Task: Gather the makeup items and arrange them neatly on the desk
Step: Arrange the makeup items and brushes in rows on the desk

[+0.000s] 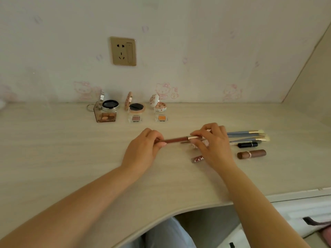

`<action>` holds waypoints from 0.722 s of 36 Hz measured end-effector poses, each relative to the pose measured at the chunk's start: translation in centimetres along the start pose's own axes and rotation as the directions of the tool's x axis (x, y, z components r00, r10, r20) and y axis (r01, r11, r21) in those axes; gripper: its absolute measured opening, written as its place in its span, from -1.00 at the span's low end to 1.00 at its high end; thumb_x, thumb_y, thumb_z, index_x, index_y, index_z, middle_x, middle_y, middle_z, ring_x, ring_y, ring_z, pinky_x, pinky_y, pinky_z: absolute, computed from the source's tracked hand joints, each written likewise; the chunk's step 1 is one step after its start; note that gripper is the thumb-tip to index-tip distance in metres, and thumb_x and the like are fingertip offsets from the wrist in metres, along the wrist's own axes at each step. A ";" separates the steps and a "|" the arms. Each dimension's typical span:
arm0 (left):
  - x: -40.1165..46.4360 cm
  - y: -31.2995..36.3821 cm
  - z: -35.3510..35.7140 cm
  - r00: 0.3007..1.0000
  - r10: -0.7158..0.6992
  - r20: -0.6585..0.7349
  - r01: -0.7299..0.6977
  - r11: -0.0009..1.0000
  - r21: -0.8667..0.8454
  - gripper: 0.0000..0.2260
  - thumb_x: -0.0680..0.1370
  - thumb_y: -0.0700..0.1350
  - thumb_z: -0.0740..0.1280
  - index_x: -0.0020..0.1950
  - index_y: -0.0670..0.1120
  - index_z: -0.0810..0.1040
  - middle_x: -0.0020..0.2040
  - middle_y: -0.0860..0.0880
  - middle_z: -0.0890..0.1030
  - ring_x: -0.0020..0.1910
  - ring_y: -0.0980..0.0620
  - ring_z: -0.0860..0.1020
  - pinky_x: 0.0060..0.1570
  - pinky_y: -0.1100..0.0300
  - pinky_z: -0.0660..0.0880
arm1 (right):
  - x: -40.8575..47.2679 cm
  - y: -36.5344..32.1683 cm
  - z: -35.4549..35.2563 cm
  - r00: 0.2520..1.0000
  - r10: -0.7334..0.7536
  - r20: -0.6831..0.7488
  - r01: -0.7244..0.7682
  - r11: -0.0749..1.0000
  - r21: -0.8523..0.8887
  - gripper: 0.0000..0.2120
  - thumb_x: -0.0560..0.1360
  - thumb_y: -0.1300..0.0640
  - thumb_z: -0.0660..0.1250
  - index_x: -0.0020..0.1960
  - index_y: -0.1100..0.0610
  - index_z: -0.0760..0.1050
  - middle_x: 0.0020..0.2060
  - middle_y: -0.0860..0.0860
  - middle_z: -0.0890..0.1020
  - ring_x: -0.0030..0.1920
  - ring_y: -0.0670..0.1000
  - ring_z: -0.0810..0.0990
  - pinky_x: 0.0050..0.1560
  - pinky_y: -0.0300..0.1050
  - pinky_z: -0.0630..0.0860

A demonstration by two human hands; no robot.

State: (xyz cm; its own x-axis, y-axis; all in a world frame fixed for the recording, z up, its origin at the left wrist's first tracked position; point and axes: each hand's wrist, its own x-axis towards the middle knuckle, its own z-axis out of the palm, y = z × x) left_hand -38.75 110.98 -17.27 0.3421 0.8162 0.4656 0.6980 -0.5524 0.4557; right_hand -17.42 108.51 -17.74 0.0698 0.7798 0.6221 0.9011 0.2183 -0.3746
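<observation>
Both hands hold a slim brown makeup stick (176, 139) with a gold band level above the light wooden desk (71, 158). My left hand (143, 151) pinches its left end; my right hand (213, 145) grips the gold end. A small reddish tube (197, 158) lies partly under my right hand. To the right lie blue-handled brushes (247, 135), a black tube (248, 144) and a brown lipstick (251, 154). At the back stand three open compacts (109, 105) (136, 106) (160, 106), with an amber case (105, 117) and two small eyeshadow pans (136, 118) (161, 118) in front of them.
A gold wall socket (123, 51) sits on the patterned wall behind the desk. The desk's front edge (179, 212) curves inward near my lap. A side panel (311, 86) closes off the desk at the right.
</observation>
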 end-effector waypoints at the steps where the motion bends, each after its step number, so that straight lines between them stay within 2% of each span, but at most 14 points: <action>1: -0.2 -0.7 -0.7 1.000 0.008 -0.008 -0.008 1.000 -0.014 -0.83 0.55 -0.03 0.28 0.04 -0.09 0.55 -0.03 0.01 0.50 -0.10 0.07 0.50 -0.11 0.26 0.43 | 0.3 -0.8 0.3 0.999 -0.032 0.020 0.032 0.999 0.023 -0.67 0.43 -0.11 0.22 -0.05 0.07 0.64 -0.13 0.04 0.55 -0.11 0.06 0.40 -0.08 -0.13 0.34; 3: -0.7 -2.3 -2.2 0.999 0.018 -0.028 -0.019 0.999 -0.048 -0.86 0.54 -0.05 0.29 0.02 -0.08 0.54 -0.05 0.05 0.47 -0.12 0.11 0.47 -0.14 0.42 0.36 | 1.1 -2.7 1.0 0.991 -0.063 0.114 0.053 0.995 0.085 -0.73 0.48 -0.04 0.25 -0.04 0.12 0.60 -0.17 0.02 0.56 -0.14 0.06 0.42 -0.11 -0.12 0.38; 5: -1.2 -3.9 -3.7 0.999 0.027 -0.032 -0.029 0.998 -0.055 -0.88 0.54 -0.07 0.30 0.02 -0.07 0.53 -0.06 0.08 0.45 -0.13 0.14 0.46 -0.16 0.46 0.33 | 1.7 -4.9 1.7 0.965 -0.045 0.260 -0.010 0.978 0.208 -0.83 0.54 0.04 0.26 -0.01 0.11 0.55 -0.22 -0.01 0.55 -0.23 -0.02 0.42 -0.20 -0.25 0.35; 7: -1.7 -5.3 -5.0 0.999 0.038 -0.023 -0.039 0.999 -0.023 -0.87 0.52 -0.04 0.32 0.04 -0.03 0.52 -0.05 0.09 0.47 -0.14 0.16 0.47 -0.18 0.44 0.35 | 2.3 -7.0 2.6 0.917 -0.028 0.399 -0.118 0.934 0.338 -0.86 0.56 0.03 0.21 -0.06 0.05 0.50 -0.33 -0.06 0.51 -0.36 -0.09 0.37 -0.35 -0.32 0.30; 10: -2.2 -7.3 -6.3 0.998 0.033 -0.058 -0.029 0.997 0.071 -0.85 0.52 -0.02 0.31 0.03 -0.04 0.54 -0.10 0.05 0.54 -0.17 0.10 0.48 -0.20 0.30 0.40 | 3.2 -10.2 4.6 0.869 -0.015 0.495 -0.202 0.902 0.383 -0.78 0.60 0.01 0.12 -0.12 0.05 0.46 -0.39 -0.10 0.42 -0.40 -0.10 0.34 -0.38 -0.24 0.27; 13: -2.6 -9.2 -7.1 0.994 -0.006 -0.111 0.025 0.984 0.176 -0.80 0.53 0.05 0.25 0.00 -0.04 0.56 -0.14 0.04 0.56 -0.17 0.06 0.47 -0.26 0.17 0.40 | 3.7 -12.3 7.0 0.846 0.024 0.533 -0.277 0.874 0.400 -0.73 0.61 0.01 0.09 -0.14 0.10 0.45 -0.39 -0.09 0.40 -0.37 -0.12 0.35 -0.35 -0.25 0.25; 17: -2.9 -10.9 -7.0 0.996 -0.041 -0.076 0.059 0.966 0.252 -0.56 0.51 0.24 0.01 -0.06 0.00 0.57 -0.20 0.10 0.56 -0.20 0.09 0.40 -0.40 0.23 0.26 | 3.4 -12.7 9.0 0.836 0.034 0.548 -0.311 0.851 0.423 -0.74 0.61 0.05 0.11 -0.18 0.11 0.45 -0.42 -0.09 0.38 -0.39 -0.14 0.33 -0.36 -0.29 0.23; 19: -2.8 -11.0 -6.8 0.996 -0.081 -0.047 0.091 0.959 0.269 -0.60 0.54 0.22 0.06 -0.07 0.00 0.58 -0.22 0.11 0.54 -0.20 0.11 0.36 -0.40 0.22 0.20 | 3.3 -12.5 9.3 0.845 0.031 0.533 -0.309 0.842 0.442 -0.75 0.61 0.07 0.14 -0.23 0.06 0.43 -0.43 -0.10 0.37 -0.40 -0.15 0.32 -0.35 -0.27 0.21; 22: -2.8 -10.8 -6.5 0.994 -0.107 -0.026 0.110 0.957 0.269 -0.72 0.57 0.10 0.16 -0.05 -0.03 0.58 -0.20 0.08 0.55 -0.18 0.08 0.39 -0.39 0.23 0.21 | 2.9 -12.1 9.5 0.865 0.035 0.501 -0.323 0.802 0.502 -0.81 0.58 0.13 0.19 -0.21 0.03 0.44 -0.42 -0.11 0.38 -0.40 -0.15 0.32 -0.34 -0.28 0.24; 24: -3.1 -10.8 -6.4 0.993 -0.117 -0.007 0.115 0.961 0.251 -0.71 0.57 0.11 0.15 -0.04 -0.03 0.58 -0.20 0.08 0.55 -0.18 0.08 0.40 -0.36 0.17 0.24 | 2.5 -11.8 9.4 0.871 0.026 0.491 -0.335 0.764 0.552 -0.89 0.55 0.18 0.25 -0.14 0.04 0.46 -0.36 -0.10 0.43 -0.37 -0.16 0.34 -0.34 -0.36 0.29; 26: -3.4 -11.0 -6.4 0.995 -0.098 -0.017 0.100 0.969 0.228 -0.61 0.53 0.22 0.10 -0.03 -0.02 0.58 -0.21 0.11 0.54 -0.20 0.08 0.40 -0.37 0.18 0.25 | 2.2 -11.7 9.4 0.874 0.008 0.486 -0.333 0.738 0.587 -0.88 0.52 0.19 0.28 -0.12 -0.01 0.47 -0.29 -0.06 0.48 -0.33 -0.16 0.37 -0.30 -0.38 0.32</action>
State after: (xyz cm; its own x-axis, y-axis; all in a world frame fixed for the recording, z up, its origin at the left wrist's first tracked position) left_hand -51.65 113.21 -18.98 0.2609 0.8636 0.4314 0.8535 -0.4152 0.3149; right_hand -31.78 113.20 -18.44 -0.1399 0.9684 0.2065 0.3902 0.2456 -0.8874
